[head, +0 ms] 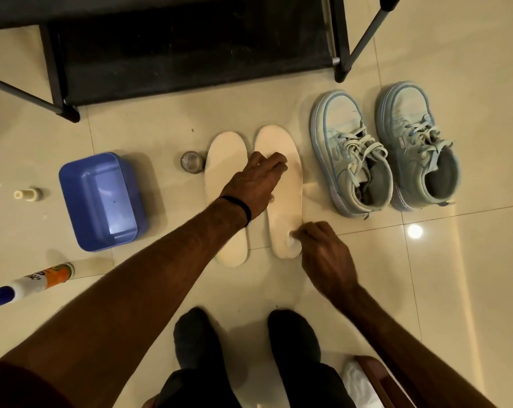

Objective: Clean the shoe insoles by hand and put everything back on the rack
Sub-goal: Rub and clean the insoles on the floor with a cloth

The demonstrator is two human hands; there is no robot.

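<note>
Two cream foam insoles [281,184] lie side by side on the tiled floor [455,290] before the black rack [190,54]. The left hand [255,184] presses the right-hand insole flat, steadying it, while the right hand [323,254] pinches a small white wad [292,241] against its heel, apparently scrubbing.

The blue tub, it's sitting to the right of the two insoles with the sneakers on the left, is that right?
Not quite. The head view shows the blue tub left of the two insoles, and the sneakers on the right.
</note>
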